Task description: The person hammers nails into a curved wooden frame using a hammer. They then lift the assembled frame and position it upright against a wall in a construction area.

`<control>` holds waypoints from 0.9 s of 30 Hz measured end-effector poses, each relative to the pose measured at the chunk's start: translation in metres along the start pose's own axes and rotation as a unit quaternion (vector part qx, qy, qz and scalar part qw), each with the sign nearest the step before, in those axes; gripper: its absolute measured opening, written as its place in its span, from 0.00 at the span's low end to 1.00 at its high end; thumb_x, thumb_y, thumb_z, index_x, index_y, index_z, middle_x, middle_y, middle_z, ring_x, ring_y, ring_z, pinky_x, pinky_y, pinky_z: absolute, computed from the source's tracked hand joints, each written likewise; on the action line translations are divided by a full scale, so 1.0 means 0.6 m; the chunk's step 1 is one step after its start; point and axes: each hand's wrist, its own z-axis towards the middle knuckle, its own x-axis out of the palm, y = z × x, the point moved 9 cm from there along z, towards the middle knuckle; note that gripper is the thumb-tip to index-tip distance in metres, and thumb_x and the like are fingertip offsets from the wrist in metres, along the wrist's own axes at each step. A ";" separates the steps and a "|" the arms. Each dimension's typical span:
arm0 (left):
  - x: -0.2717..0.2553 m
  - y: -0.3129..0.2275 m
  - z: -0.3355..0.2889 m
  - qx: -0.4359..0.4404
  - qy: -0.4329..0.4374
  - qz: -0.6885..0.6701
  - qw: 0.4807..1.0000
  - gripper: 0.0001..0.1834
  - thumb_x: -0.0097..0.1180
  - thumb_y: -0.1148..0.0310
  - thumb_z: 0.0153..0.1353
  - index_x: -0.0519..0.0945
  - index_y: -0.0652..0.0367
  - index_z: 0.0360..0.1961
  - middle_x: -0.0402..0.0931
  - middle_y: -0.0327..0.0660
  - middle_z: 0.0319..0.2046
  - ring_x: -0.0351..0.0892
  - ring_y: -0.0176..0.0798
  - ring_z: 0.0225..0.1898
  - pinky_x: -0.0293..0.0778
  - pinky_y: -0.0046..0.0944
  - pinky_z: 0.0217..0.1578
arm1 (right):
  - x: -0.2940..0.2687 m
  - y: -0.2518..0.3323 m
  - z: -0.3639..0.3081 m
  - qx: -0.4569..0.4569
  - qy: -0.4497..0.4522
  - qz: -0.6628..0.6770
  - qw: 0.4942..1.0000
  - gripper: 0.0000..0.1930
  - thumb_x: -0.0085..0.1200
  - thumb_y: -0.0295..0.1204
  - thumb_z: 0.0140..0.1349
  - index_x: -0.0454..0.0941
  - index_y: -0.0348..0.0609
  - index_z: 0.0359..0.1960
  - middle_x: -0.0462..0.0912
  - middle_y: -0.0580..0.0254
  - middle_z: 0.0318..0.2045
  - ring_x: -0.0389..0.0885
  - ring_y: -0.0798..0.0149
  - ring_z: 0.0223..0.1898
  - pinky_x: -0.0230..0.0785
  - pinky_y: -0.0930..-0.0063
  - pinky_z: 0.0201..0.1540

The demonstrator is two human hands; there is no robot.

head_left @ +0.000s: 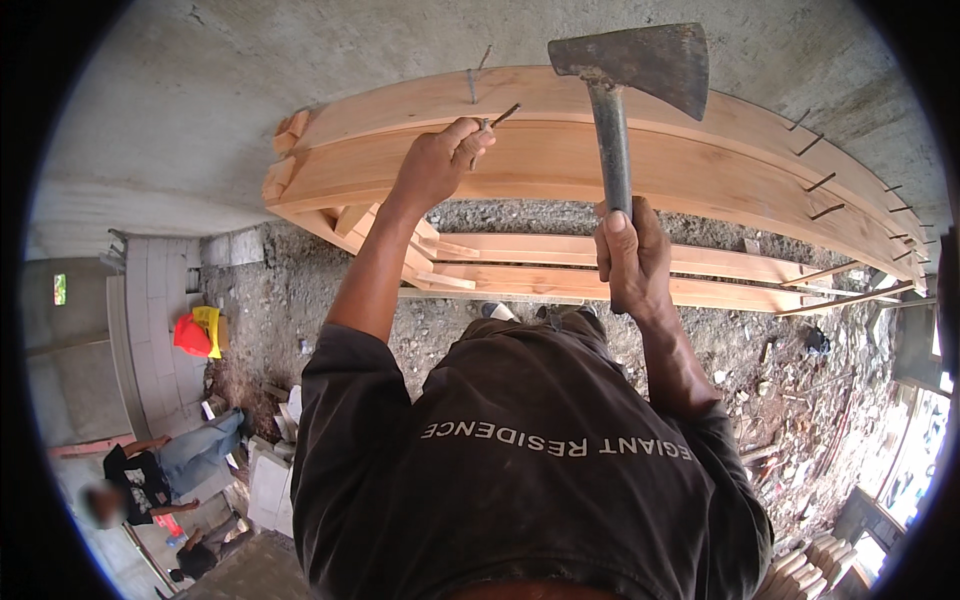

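My right hand (636, 255) is wrapped round the dark metal handle of a hatchet (612, 140), thumb laid along it. The hatchet is raised upright, and its broad, worn head is over the far edge of a pale wooden frame (560, 150). At the left part of this frame, my left hand (448, 160) is closed on a thin dark metal rod (507, 114). One end of the rod sticks out past my fingers; whether it is fixed in the wood is hidden by my hand. Just beyond, a bent metal pin (473, 87) stands at the upper board.
Several metal pins (821, 182) project from the frame's right side. A concrete wall (400, 45) rises behind it. Rubble (800, 400) covers the ground. Two people, one in jeans (205, 450), are at lower left near grey blocks (268, 490). A red and yellow bag (198, 333) lies left.
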 end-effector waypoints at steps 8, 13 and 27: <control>0.011 0.002 0.001 0.038 0.010 0.014 0.999 0.21 0.47 0.50 0.61 0.78 0.56 0.43 0.77 0.45 0.23 0.77 0.43 0.25 0.70 0.39 0.29 | 0.021 -0.034 0.013 0.087 0.089 -0.167 0.978 0.21 0.43 0.45 0.65 0.68 0.34 0.33 0.70 0.61 0.16 0.67 0.70 0.19 0.62 0.71 0.22; 0.010 0.005 0.008 0.001 0.045 -0.006 0.999 0.21 0.48 0.50 0.60 0.79 0.57 0.41 0.77 0.46 0.22 0.77 0.42 0.25 0.70 0.39 0.30 | -0.017 0.033 0.025 -0.030 -0.037 0.057 0.997 0.19 0.38 0.46 0.66 0.67 0.39 0.33 0.65 0.73 0.13 0.62 0.79 0.13 0.54 0.82 0.12; -0.100 0.115 -0.061 -0.062 -0.267 -0.027 0.961 0.23 0.48 0.52 0.61 0.77 0.62 0.44 0.77 0.46 0.40 0.75 0.42 0.44 0.68 0.38 0.46 | -0.097 0.122 0.043 -0.151 -0.134 0.169 0.965 0.18 0.40 0.43 0.66 0.67 0.37 0.33 0.64 0.67 0.12 0.65 0.72 0.12 0.59 0.80 0.14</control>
